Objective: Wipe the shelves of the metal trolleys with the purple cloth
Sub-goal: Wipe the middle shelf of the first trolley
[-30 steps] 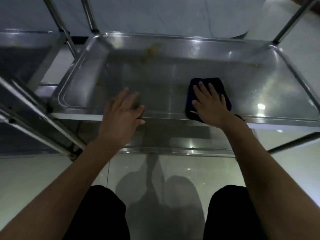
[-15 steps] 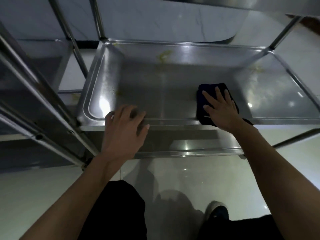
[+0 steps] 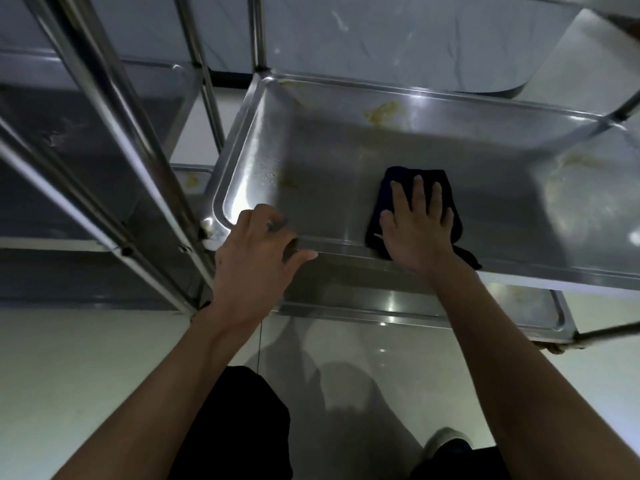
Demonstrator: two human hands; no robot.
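Steel shelf [image 3: 346, 174] of the trolley is pressed by the right hand [image 3: 414, 223], fingers flat on the purple cloth [image 3: 446, 188] near its front edge. That edge's left part is gripped by the left hand [image 3: 254, 258], fingers curled over it.

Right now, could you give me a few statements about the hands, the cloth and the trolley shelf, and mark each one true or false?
1. The right hand lies flat on the purple cloth. True.
2. The cloth sits at the far left corner of the shelf. False: it lies by the near edge, right of the middle.
3. The left hand grips the shelf's near rim. True.
4. The shelf is spotless. False: a yellowish stain shows near the far edge.
5. The left hand holds a spray bottle. False: it holds only the rim.
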